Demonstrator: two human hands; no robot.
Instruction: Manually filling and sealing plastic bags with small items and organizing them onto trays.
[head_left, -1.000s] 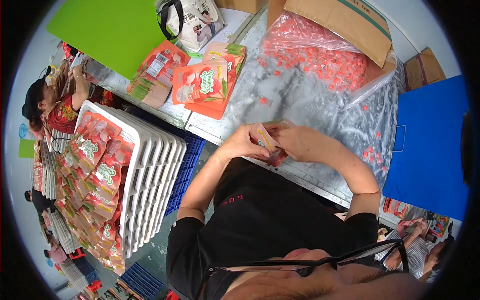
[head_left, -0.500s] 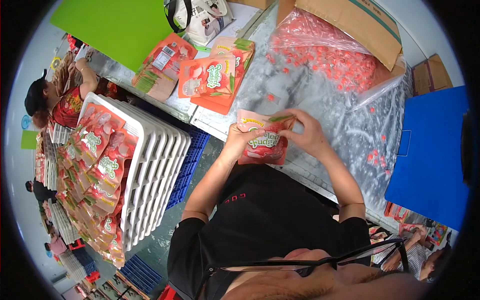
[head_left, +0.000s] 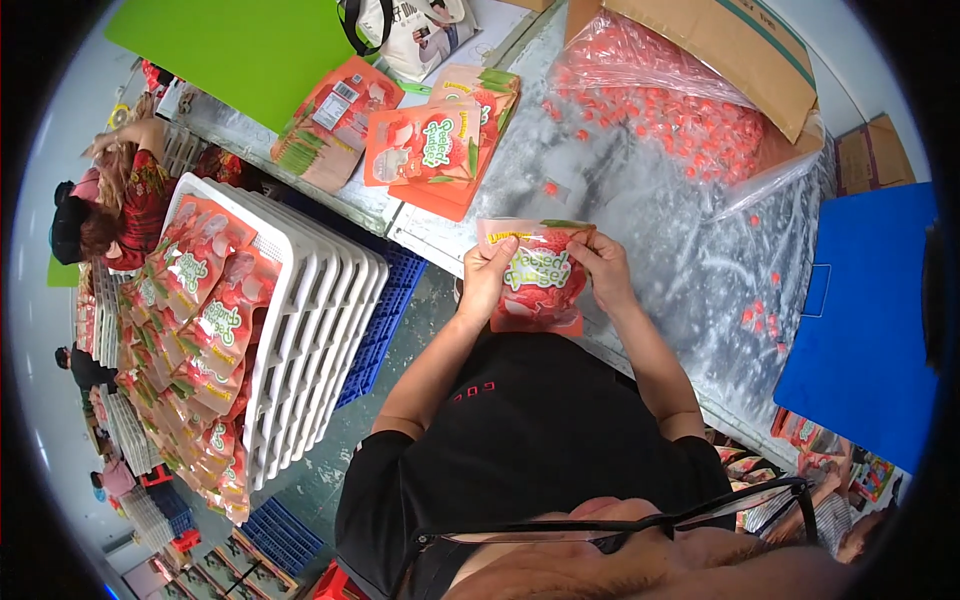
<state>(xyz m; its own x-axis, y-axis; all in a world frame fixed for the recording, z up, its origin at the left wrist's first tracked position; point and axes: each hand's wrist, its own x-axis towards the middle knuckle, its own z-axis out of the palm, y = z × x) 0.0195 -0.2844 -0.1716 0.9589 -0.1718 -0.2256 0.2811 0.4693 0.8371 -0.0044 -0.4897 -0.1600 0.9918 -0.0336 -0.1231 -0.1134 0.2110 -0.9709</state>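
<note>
Between my two hands is a red and pink snack pouch [head_left: 540,280], its printed front facing up, close to my chest at the table's near edge. My left hand [head_left: 487,277] pinches its upper left side, thumb on the front. At the upper right corner my right hand [head_left: 605,268] grips it the same way. Farther off to the left on the table lies a stack of similar pouches [head_left: 425,150], with another group of pouches [head_left: 335,115] beside it, back side up. Whether the held pouch is sealed, I cannot tell.
A carton [head_left: 770,60] lined with clear plastic spills small red wrapped pieces [head_left: 690,130] onto the metal table [head_left: 640,240]. At my left stand stacked white crates [head_left: 330,320] topped with pouches. A blue panel [head_left: 860,310] is at right, a tote bag [head_left: 425,35] at the back.
My right hand has come down from above the pouch's top edge to its right corner. Now the pouch is held flatter and straighter between both hands.
</note>
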